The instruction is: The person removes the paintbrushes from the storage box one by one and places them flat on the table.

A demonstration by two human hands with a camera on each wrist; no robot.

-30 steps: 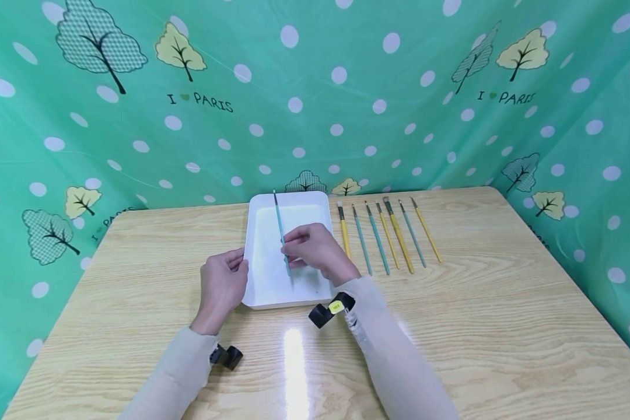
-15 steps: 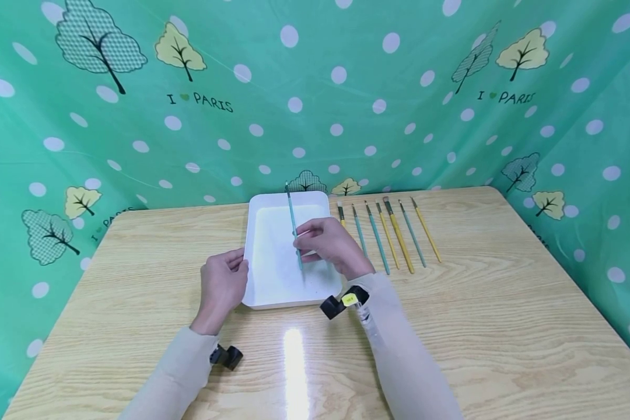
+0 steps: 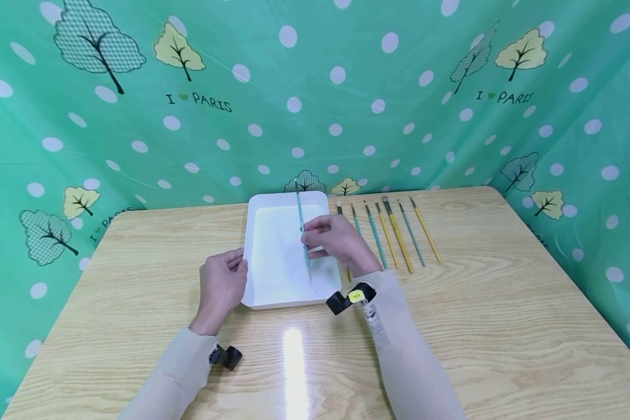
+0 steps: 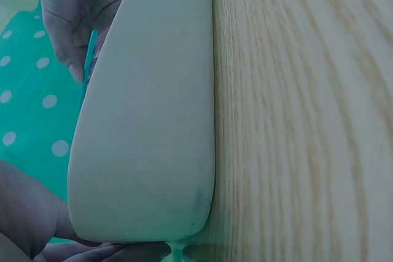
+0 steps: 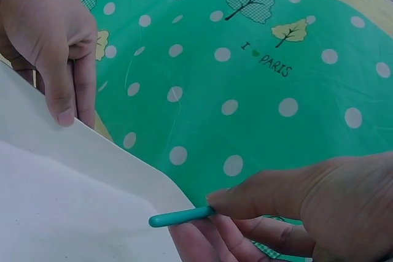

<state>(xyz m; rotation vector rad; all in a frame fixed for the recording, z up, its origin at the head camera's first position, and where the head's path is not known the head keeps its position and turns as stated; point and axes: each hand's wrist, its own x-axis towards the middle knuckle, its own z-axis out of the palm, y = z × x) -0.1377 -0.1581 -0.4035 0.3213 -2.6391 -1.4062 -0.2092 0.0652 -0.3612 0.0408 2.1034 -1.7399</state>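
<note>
My right hand point(image 3: 341, 240) pinches a thin teal paintbrush point(image 3: 300, 211) between thumb and fingers over the right half of a white tray point(image 3: 270, 289). The brush's dark bristle end points to the back, past the tray's far rim. In the right wrist view the rounded teal handle end point(image 5: 178, 218) pokes out of the fingers above the tray. My left hand point(image 3: 223, 280) holds the tray's left side, its thumb at the rim and its fingers along the outer wall point(image 4: 141, 121).
Right of the tray, several yellow and teal paintbrushes point(image 3: 397, 239) lie in a row on the wooden table point(image 3: 493, 291), bristles toward the back. My right hand and the tray partly cover the nearest ones. A green dotted curtain point(image 3: 315, 128) hangs behind the table.
My right hand has moved to the right and slightly back with the teal paintbrush, from the tray's middle toward its right side. My left hand has stayed at the tray's left side.
</note>
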